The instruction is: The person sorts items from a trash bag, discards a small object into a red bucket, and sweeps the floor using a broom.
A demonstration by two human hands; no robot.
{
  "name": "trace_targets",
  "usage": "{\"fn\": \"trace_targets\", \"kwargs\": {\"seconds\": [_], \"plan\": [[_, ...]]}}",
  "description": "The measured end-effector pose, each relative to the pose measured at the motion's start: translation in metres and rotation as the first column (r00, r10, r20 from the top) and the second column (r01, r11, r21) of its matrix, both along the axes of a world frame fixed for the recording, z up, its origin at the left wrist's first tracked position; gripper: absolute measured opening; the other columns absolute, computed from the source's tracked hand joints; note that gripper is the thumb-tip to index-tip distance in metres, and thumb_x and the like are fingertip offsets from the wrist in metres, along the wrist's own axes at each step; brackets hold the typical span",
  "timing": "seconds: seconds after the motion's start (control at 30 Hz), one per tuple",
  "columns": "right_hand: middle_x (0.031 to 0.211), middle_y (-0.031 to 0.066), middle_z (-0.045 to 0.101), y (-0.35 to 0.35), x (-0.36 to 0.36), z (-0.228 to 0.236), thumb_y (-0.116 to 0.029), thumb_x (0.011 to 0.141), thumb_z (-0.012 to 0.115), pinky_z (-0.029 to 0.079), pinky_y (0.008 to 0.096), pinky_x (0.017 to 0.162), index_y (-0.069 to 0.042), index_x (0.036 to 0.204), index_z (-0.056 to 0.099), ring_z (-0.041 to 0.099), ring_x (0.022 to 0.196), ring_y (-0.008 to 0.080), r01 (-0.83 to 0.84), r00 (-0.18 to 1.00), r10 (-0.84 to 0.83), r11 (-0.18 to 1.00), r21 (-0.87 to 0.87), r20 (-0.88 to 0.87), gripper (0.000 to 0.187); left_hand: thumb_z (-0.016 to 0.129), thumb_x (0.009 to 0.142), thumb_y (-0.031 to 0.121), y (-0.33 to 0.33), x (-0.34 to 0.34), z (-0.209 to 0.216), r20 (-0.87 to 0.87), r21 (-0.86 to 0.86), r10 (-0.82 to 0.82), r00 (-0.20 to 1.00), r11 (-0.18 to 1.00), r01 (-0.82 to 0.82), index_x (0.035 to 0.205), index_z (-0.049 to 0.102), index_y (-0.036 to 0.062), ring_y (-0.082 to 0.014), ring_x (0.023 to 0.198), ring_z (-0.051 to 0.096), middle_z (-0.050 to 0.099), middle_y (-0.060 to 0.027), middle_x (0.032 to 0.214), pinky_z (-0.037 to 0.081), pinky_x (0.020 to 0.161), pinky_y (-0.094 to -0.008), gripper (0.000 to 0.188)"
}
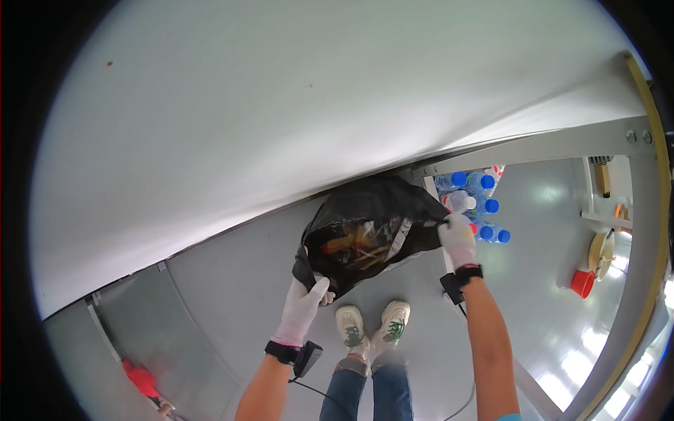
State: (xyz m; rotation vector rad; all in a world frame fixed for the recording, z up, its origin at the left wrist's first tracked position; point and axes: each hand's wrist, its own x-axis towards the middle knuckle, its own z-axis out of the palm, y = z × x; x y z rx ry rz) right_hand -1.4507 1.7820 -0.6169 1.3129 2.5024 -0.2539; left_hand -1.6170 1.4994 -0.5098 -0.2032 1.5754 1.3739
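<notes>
A black plastic bag (379,200) hangs spread between my two hands, its mouth facing up toward me. Mixed rubbish (358,245) shows inside, with clear wrapping, a pale strip and orange-brown pieces too jumbled to name. My left hand (305,298), in a white glove, pinches the bag's near left rim. On the right rim, my right hand (458,240), gloved in white too, is closed round the gathered plastic. Each wrist wears a black strap with a small box. The bag's underside is hidden.
Several plastic bottles (477,203), mostly blue-capped, stand beside my right hand. A white table top (281,91) fills the far side, with a metal frame (547,151) at right. A red container (582,284) sits farther right; a red item (142,379) lies lower left. My shoes (372,326) are below.
</notes>
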Motion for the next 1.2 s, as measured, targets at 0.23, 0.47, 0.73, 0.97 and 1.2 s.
{"fn": "trace_targets", "kwargs": {"seconds": [0.23, 0.47, 0.73, 0.97, 1.2], "plan": [[0.058, 0.0002, 0.053, -0.007, -0.027, 0.123, -0.022, 0.086, 0.048, 0.025, 0.0187, 0.033, -0.005, 0.087, 0.057, 0.036, 0.037, 0.0024, 0.136, 0.432, -0.859, 0.365, -0.921, -0.276, 0.019, 0.047, 0.081, -0.002, 0.006, -0.015, 0.019, -0.027, -0.047, -0.025, 0.999, 0.999, 0.024, 0.143, 0.013, 0.0136, -0.0067, 0.055, 0.043, 0.045, 0.0021, 0.074, 0.048, 0.064, -0.0265, 0.073], [0.079, 0.0041, 0.057, -0.022, -0.011, 0.136, -0.014, 0.087, 0.047, 0.025, 0.0149, 0.039, -0.007, 0.139, 0.025, 0.036, 0.047, 0.0013, 0.081, 0.350, -0.900, 0.306, -0.949, -0.260, 0.057, 0.048, 0.081, 0.001, 0.012, -0.022, 0.011, 0.003, -0.042, 0.033, 0.999, 0.999, -0.033, 0.115, 0.044, 0.0039, -0.0065, 0.054, 0.042, 0.041, 0.0026, 0.069, 0.048, 0.063, -0.0278, 0.035], [0.091, 0.0160, 0.059, -0.101, -0.072, 0.124, -0.030, 0.077, 0.060, 0.043, 0.0368, 0.083, -0.005, 0.097, 0.059, 0.057, 0.092, 0.0273, 0.066, 0.771, -0.442, 0.772, -0.632, -0.459, 0.032, 0.050, 0.082, 0.001, 0.014, -0.019, 0.013, 0.047, 0.053, 0.103, 0.994, 0.993, -0.105, 0.125, 0.037, 0.0049, -0.0066, 0.055, 0.045, 0.045, 0.0010, 0.073, 0.049, 0.065, -0.0282, 0.045], [0.135, 0.0205, 0.035, -0.123, -0.097, 0.035, -0.040, 0.083, 0.049, 0.028, 0.0395, 0.103, -0.006, 0.129, 0.039, 0.032, 0.127, 0.0329, -0.048, 0.884, -0.307, 0.692, -0.721, -0.353, 0.058, 0.051, 0.081, 0.002, 0.032, -0.017, 0.015, 0.049, 0.090, 0.075, 0.996, 0.993, -0.080, 0.119, 0.038, 0.0036, -0.0069, 0.056, 0.044, 0.044, 0.0008, 0.072, 0.049, 0.064, -0.0277, 0.040], [0.108, 0.0111, 0.052, -0.051, -0.039, 0.092, -0.015, 0.066, 0.070, 0.034, 0.0460, 0.094, -0.008, 0.113, 0.051, 0.042, 0.109, 0.0341, 0.235, 0.702, 0.008, 0.941, 0.243, -0.712, 0.052, 0.052, 0.080, 0.004, 0.014, -0.024, 0.009, 0.041, 0.037, 0.079, 0.996, 0.996, -0.081, 0.114, 0.039, 0.0013, -0.0075, 0.056, 0.044, 0.043, 0.0004, 0.071, 0.048, 0.064, -0.0266, 0.037]]}}
